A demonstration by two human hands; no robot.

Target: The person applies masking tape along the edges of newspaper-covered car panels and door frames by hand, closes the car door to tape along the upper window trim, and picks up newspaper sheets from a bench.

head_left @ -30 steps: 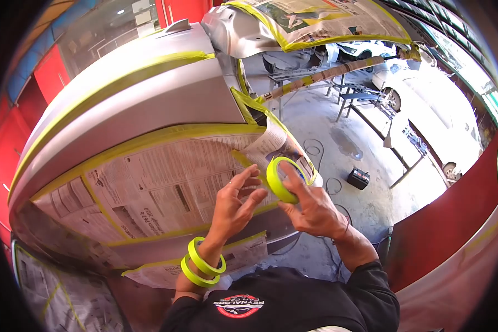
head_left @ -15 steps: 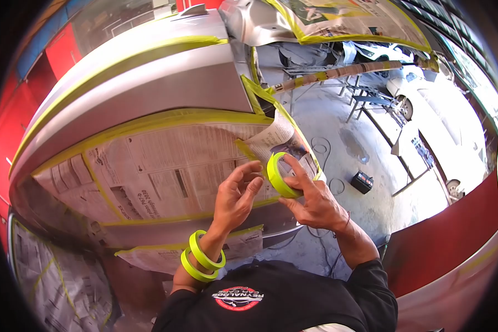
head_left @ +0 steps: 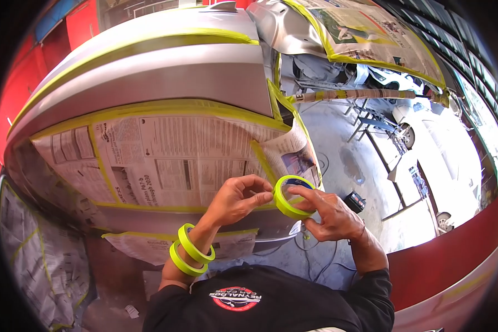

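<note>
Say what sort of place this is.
Likely a car body or paint shop: a silver car body masked with newspaper and yellow-green tape, a tape roll in the right hand, and another car beyond.

Bright daylight at right; white car (head_left: 445, 149) blown out by glare; fisheye curvature, dark-vignetted corners.

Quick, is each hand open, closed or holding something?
Left hand: at the tape roll, but can't tell whether it's gripping.
Right hand: holding the tape roll.
</note>
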